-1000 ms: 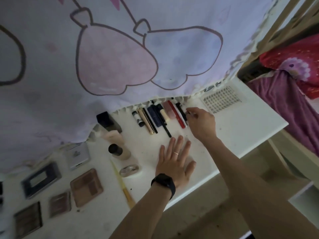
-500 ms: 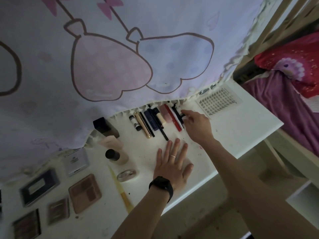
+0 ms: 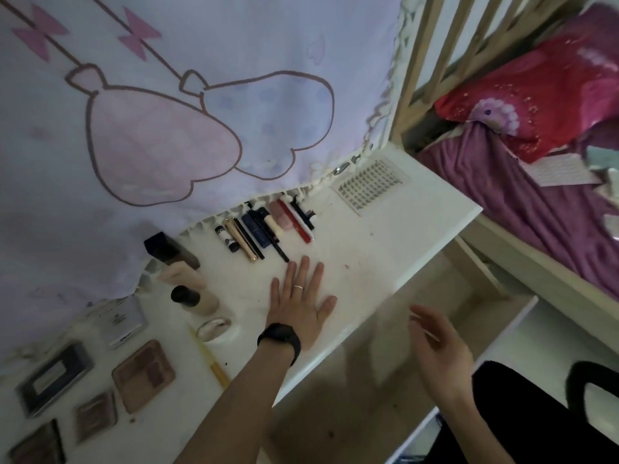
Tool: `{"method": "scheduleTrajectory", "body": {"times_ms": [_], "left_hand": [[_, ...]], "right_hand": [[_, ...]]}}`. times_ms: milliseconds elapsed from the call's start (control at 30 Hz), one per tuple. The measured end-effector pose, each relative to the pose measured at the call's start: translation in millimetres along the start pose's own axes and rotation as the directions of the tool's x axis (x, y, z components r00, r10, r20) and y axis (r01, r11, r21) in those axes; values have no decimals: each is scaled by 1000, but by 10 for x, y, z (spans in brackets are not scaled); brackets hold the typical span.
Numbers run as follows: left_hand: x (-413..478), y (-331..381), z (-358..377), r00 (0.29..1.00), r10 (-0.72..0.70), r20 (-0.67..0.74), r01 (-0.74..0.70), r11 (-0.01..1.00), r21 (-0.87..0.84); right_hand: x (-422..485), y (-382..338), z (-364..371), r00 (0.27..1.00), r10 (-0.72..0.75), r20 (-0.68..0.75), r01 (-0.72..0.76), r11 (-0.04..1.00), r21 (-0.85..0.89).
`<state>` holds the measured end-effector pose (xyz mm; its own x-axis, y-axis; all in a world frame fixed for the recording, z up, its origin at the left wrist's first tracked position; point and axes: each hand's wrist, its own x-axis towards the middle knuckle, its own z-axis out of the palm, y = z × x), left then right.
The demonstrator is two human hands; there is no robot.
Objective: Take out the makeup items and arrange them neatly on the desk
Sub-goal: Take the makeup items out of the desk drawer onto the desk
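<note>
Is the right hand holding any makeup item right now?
No, the right hand is open and empty, held in front of the desk.

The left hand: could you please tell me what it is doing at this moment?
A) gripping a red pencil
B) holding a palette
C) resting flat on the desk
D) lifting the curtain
C: the left hand lies palm down, fingers straight, on the white desk, holding nothing.

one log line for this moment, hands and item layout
left hand: flat on desk | right hand: open, empty, beyond desk front edge | tube row: lined up at curtain hem | palettes: laid out at left
</note>
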<state>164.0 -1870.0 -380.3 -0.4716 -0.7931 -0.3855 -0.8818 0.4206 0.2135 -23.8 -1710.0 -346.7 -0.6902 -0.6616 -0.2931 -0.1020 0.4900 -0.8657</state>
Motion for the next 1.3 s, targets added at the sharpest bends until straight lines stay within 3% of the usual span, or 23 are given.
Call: {"method": "scheduleTrajectory", "body": {"times_ms": [100, 200, 300, 367, 433, 500, 667, 767, 967, 1133, 1300], "left_hand": [[-35, 47, -19, 1000, -9, 4, 9, 1000, 12], [-105, 104, 20, 999, -15, -43, 15, 1000, 4], [-258, 100, 146, 997, 17, -82, -16, 1000, 19], [-360, 61, 234, 991, 53, -119, -49, 998, 41], [-418, 14, 301, 985, 82, -151, -72, 995, 75], [-424, -14, 329, 980, 95, -175, -78, 992, 98], [-402, -18, 349, 975, 95, -201, -76, 992, 104], [-399, -38, 367, 974, 100, -203, -80, 991, 105], [-375, -45, 372, 974, 100, -203, -80, 991, 104], [-396, -21, 338, 976, 100, -194, -83, 992, 96], [-348, -76, 256, 993, 109, -53, -103, 989, 103]], "right_hand": [[-342, 481, -261, 970, 177, -168, -178, 984, 8], [-547, 864, -317, 899, 374, -228, -376, 926, 35], [-593, 1080, -232, 811, 577, -103, -549, 809, 209], [-608, 1106, -120, 732, 681, 25, -642, 676, 362], [-616, 1074, -9, 652, 748, 120, -684, 512, 519], [-625, 995, 56, 620, 759, 198, -669, 379, 640], [-584, 989, 122, 620, 754, 218, -575, 246, 780], [-607, 1042, 129, 643, 728, 238, -556, 230, 798], [-620, 1029, 158, 722, 667, 183, -528, 361, 768], [-540, 935, 281, 758, 595, 267, -546, 356, 759], [-375, 739, 538, 790, 509, 342, -562, 381, 734]]}}
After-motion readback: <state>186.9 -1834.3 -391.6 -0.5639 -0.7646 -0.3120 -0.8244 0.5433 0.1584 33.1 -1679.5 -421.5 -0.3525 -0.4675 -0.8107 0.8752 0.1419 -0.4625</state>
